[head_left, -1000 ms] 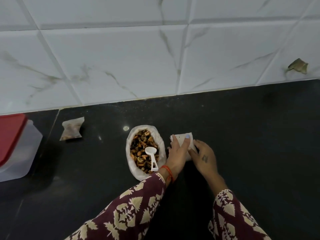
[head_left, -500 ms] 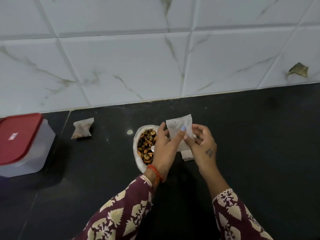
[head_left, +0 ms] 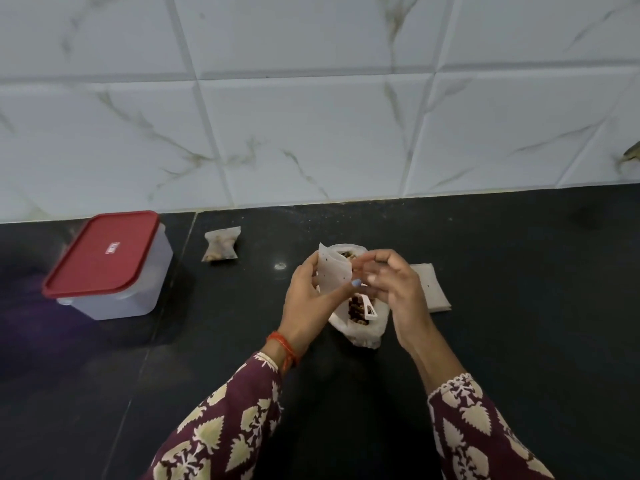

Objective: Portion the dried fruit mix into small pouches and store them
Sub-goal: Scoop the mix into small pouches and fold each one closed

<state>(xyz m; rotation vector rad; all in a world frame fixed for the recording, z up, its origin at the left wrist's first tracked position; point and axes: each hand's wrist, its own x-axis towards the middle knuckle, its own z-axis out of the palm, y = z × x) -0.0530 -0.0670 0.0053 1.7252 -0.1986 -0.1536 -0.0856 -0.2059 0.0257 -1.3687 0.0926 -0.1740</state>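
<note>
Black counter (head_left: 519, 341): left hand (head_left: 308, 303) pinches pouch (head_left: 332, 275) above bag (head_left: 363, 330).

Left hand (head_left: 308, 299) pinching — thumb against fingers, right hand (head_left: 394, 285) raised, fingers curled — blurred

empty white pouch (head_left: 331, 276) held upright above open bag of dried fruit mix (head_left: 356, 308); filled pouch (head_left: 221, 249) lies left.

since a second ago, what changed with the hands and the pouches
Both hands lifted one empty pouch off the stack and carried it left, above the bag of dried fruit mix. The left hand grips it; the right hand works at its mouth. Filled pouch, red-lidded container and scoop stayed put.
</note>
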